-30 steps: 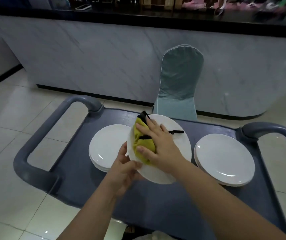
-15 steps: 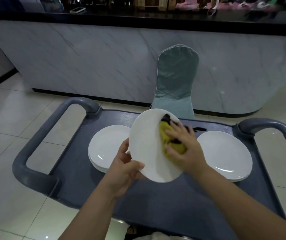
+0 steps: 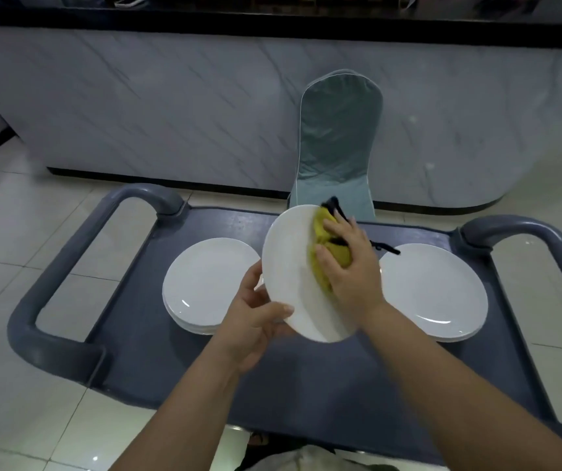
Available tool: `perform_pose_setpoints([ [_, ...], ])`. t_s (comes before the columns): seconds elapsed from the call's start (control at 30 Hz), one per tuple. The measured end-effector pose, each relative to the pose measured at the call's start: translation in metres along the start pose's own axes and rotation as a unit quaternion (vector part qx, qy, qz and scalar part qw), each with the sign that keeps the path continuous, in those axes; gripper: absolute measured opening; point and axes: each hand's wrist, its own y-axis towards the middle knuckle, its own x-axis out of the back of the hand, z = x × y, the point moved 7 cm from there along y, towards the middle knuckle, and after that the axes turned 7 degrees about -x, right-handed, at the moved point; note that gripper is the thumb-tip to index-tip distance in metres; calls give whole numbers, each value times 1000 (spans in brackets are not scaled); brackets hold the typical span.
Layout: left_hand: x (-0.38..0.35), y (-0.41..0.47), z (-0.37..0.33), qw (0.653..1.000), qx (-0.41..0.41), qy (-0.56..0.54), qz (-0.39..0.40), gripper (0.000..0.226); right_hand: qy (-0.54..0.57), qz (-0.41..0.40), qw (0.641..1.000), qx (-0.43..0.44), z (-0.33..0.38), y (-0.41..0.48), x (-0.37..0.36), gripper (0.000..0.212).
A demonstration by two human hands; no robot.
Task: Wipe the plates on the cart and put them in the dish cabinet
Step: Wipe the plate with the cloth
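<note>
You hold one round white plate (image 3: pixel 286 266) tilted up above the grey cart (image 3: pixel 306 385). Your left hand (image 3: pixel 255 331) grips its near rim. Your right hand (image 3: pixel 350 270) clutches one bunched yellow cloth (image 3: pixel 323 239) with black trim and presses it on the smooth plate. Two plate stacks sit on the cart: the left stack (image 3: pixel 204 283) and the right stack (image 3: pixel 435 294).

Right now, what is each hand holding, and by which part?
The left hand grips the white plate by its lower left rim, thumb on the face. The right hand holds a bunched yellow cloth against the plate's face.
</note>
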Motion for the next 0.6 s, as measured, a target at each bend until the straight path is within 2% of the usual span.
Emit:
perform_pose_setpoints([
  [0.07,-1,4,-8,999,-17,-33,-3,72,-2,16,1000,15,30,8,-19,40],
  [0.13,4,7,-20,998,-36,-57,2,69,-15,74,993,95,48,-9,-35,44],
  [0.23,10,7,-24,998,-41,-45,-5,70,-38,141,977,154,19,-48,-24,45],
  [0.3,5,6,-15,999,-34,-21,-15,73,-34,137,982,130,-10,-44,2,42],
  [0.37,-5,4,-2,1000,-16,0,-15,76,-20,87,994,70,-22,-18,23,34],
  [0.47,-18,8,6,1000,-3,8,-8,77,-14,29,999,12,1,24,19,30],
  [0.53,-20,15,0,1000,-13,-15,-9,77,-9,55,998,35,28,24,-6,34],
  [0.6,-15,21,-10,999,-29,-42,-15,77,-14,124,987,101,39,-1,-24,40],
])
